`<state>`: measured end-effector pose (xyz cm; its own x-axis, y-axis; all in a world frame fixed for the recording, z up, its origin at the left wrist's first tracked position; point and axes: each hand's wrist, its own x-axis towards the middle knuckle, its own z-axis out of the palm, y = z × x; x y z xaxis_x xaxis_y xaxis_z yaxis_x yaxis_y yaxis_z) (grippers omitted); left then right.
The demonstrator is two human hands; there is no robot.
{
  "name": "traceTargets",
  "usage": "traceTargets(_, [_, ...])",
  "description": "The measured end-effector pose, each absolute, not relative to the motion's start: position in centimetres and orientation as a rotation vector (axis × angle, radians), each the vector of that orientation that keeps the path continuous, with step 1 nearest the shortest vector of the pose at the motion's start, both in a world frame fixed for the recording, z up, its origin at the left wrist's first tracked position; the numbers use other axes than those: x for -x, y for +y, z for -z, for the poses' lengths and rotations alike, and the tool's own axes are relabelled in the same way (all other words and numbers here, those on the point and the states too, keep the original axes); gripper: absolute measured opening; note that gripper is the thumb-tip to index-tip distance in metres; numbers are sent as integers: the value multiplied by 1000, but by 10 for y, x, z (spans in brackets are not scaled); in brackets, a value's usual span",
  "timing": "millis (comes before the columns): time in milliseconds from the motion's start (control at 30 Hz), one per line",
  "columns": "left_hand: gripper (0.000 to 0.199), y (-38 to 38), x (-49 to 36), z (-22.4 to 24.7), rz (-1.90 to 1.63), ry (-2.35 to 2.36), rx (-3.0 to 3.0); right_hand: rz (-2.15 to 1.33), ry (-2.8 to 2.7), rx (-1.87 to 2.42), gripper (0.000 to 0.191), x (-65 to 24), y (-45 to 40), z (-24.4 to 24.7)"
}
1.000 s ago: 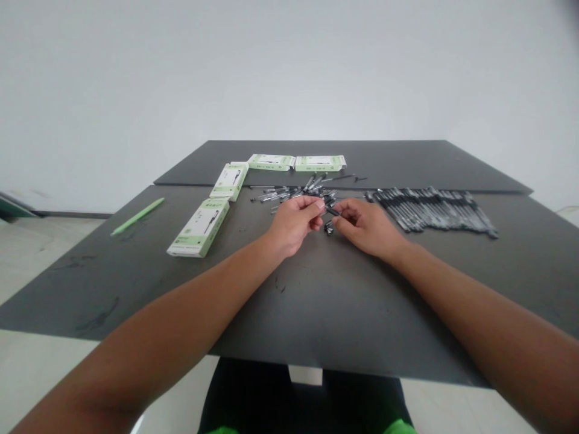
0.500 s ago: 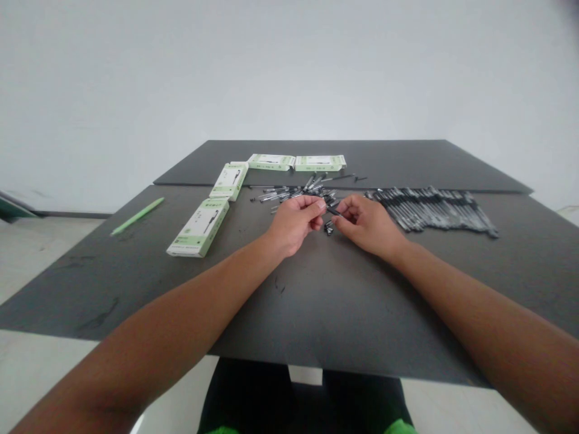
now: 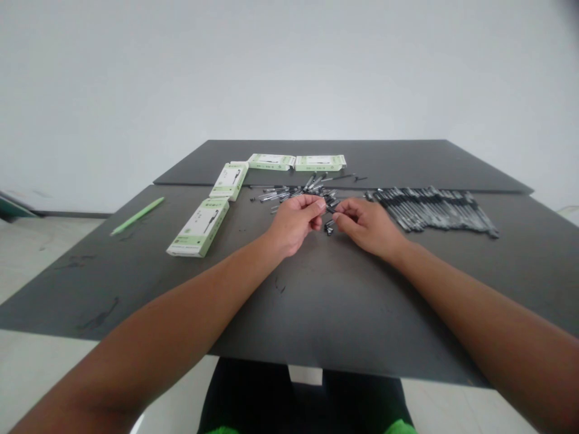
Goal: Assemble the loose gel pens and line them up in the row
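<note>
Near the middle of the dark table, my left hand (image 3: pixel 298 222) pinches one end of a small dark pen part (image 3: pixel 330 209). The fingertips of my right hand (image 3: pixel 365 223) are closed on its other end, so the part spans the short gap between both hands. Behind my left hand lies a loose pile of clear and black pen pieces (image 3: pixel 280 193). A few small black pieces (image 3: pixel 329 229) rest on the table just below the fingertips. Right of my right hand, many pens (image 3: pixel 429 210) lie side by side in a long row.
Two white-and-green boxes (image 3: pixel 199 229) (image 3: pixel 230 181) stand end to end at the left. Two more boxes (image 3: pixel 271 161) (image 3: pixel 320 163) lie behind the pile. A green pen (image 3: pixel 138 216) lies at the far left of the table (image 3: pixel 316 313). A pale wall rises behind.
My right hand's fingers have closed in slightly toward my left hand along the dark part. My left hand has hardly moved.
</note>
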<state>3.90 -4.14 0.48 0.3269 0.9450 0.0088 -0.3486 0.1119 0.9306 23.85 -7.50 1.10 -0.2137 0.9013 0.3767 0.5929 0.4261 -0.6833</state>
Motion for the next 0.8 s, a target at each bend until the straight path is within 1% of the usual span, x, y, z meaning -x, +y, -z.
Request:
traceTargets(133, [23,-42,-39,-6,-1078,724,-1034,-496,-1947,1250,23,-238,-76,-14])
traceTargets(300, [21,-43,-39,-8,-1083,718,-1044,-477,-2002,1235,31,-238,-76,-16])
traceTargets(400, [21,-42,-39,-7,-1083,712,-1051,-483,-1999,1227,33,-238,-76,-15])
traceTargets(567, [22,-41,-39,-4,-1085,699,-1050,-520,-1942,1240,23,-239,-74,-9])
traceTargets(800, [24,-41,-38,-3,-1075,700,-1061,-503,-1889,1262,21,-239,-72,-6])
